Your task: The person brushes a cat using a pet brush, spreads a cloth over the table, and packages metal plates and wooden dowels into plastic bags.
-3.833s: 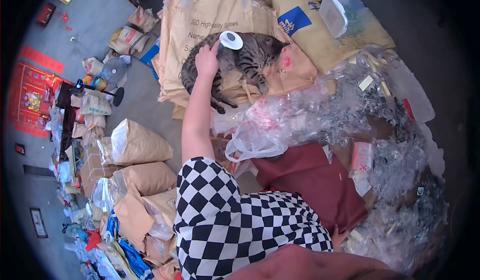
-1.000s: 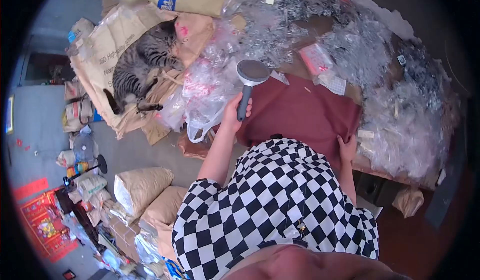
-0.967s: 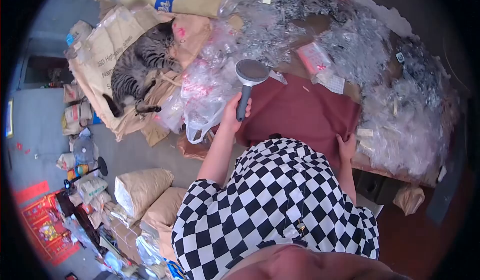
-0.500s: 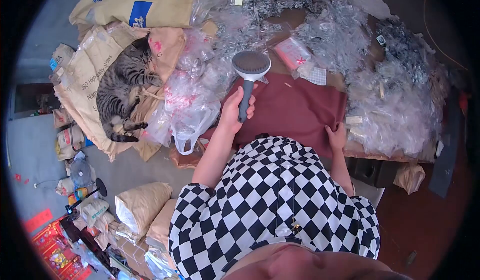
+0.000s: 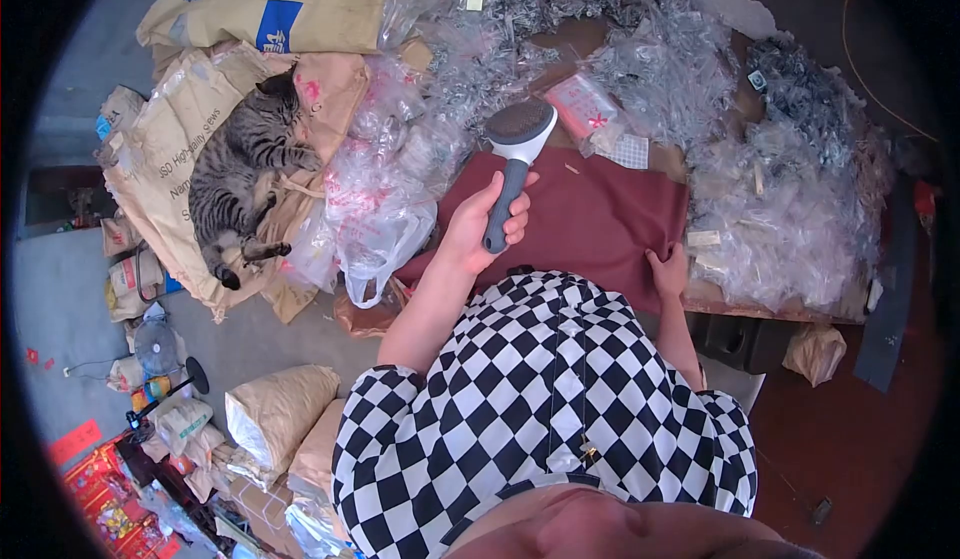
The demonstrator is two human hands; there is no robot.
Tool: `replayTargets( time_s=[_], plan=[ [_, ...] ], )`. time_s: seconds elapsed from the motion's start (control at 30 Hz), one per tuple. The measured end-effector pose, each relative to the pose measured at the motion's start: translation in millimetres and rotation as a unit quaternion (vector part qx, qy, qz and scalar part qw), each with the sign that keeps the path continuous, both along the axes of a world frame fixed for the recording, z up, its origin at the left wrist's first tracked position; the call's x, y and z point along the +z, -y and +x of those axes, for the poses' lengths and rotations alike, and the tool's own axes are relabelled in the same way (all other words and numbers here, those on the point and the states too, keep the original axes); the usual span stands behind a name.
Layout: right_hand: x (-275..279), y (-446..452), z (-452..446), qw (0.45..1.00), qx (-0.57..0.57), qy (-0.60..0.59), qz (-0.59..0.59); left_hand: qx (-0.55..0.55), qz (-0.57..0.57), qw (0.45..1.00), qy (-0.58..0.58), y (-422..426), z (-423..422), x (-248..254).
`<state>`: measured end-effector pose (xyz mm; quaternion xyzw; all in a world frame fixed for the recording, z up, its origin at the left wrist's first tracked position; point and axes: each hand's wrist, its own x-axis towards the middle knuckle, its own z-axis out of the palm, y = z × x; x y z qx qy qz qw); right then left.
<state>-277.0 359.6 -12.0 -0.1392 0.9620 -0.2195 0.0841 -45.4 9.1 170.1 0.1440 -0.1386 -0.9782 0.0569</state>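
Observation:
My left hand point(image 5: 485, 224) is wrapped round the dark grey handle of a pet slicker brush point(image 5: 522, 121). Its oval pin face looks up towards me, rimmed in white, and the head tilts to the upper right. Beneath the brush, a maroon cloth point(image 5: 600, 209) lies over the table edge in front of my body. At the cloth's right edge, my right hand point(image 5: 668, 271) is closed on the fabric. A grey tabby cat point(image 5: 245, 159) lies on its side on a brown paper sack point(image 5: 160, 149), left of the brush and apart from it.
Heaps of small clear plastic packets point(image 5: 790, 229) cover the table's back and right. A white plastic bag point(image 5: 380, 249) sits between cat and cloth. A pink-and-white packet point(image 5: 582, 106) lies beyond the brush. On the floor at lower left are paper sacks point(image 5: 280, 414) and a fan point(image 5: 158, 344).
The brush has shifted slightly right, and its head has tilted further right. The cat's tail tip has moved left. My right hand keeps its hold on the cloth.

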Motion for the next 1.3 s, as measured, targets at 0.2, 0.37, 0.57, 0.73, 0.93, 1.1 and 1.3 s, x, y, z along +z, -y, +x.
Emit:
replayTargets(
  time_s=[0.2,0.37,0.57,0.73,0.93,1.1,1.3],
  plan=[
    [2.2,0.7,-0.4,1.0,-0.003,0.005,0.018,-0.005,-0.045,0.999,0.013,-3.0,2.2,4.3],
    [7.0,1.6,1.3,1.0,-0.002,0.012,0.028,0.016,-0.137,0.99,0.019,-4.3,7.8,5.4],
    [6.9,3.6,3.4,1.0,-0.01,0.005,0.028,0.041,-0.207,0.977,0.035,-2.5,9.6,7.4],
    [3.2,2.4,2.7,1.0,-0.002,0.0,0.002,0.065,-0.26,0.96,0.078,5.3,14.3,-5.9],
    [0.8,1.3,3.2,1.0,-0.007,0.001,0.003,0.125,-0.338,0.92,0.154,15.1,24.1,-12.5],
    [4.8,2.7,4.0,1.0,-0.009,0.0,0.008,0.156,-0.346,0.911,0.162,22.1,29.9,-20.3],
    [2.1,2.2,2.6,1.0,0.007,-0.011,0.007,0.167,-0.393,0.889,0.164,27.7,33.2,-19.1]
  ],
)
